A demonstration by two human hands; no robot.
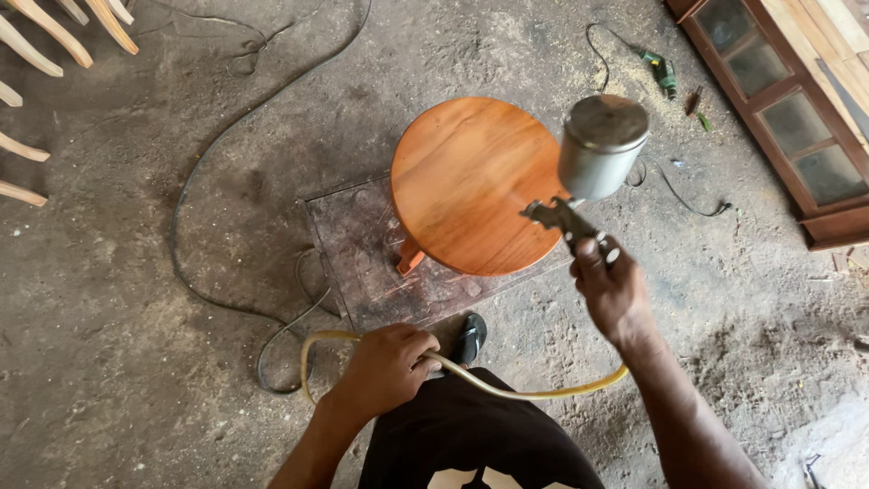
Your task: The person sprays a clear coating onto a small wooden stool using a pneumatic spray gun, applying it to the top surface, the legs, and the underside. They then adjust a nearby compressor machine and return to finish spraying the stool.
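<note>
The right hand [614, 292] clenched the spray gun [590, 167], the stool [472, 184] at its ten o'clock (nearer than the left hand [385, 367], which gripped the hose [534, 391]).

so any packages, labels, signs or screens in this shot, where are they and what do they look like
No packages, signs or screens show.
Only print in view: a white graphic on the person's black shirt, bottom centre, cut off by the frame edge.
The metal cup of the spray gun in the right hand, over the round wooden stool, is plain grey, no label visible.
The left hand holds a yellowish hose, unmarked.
</note>
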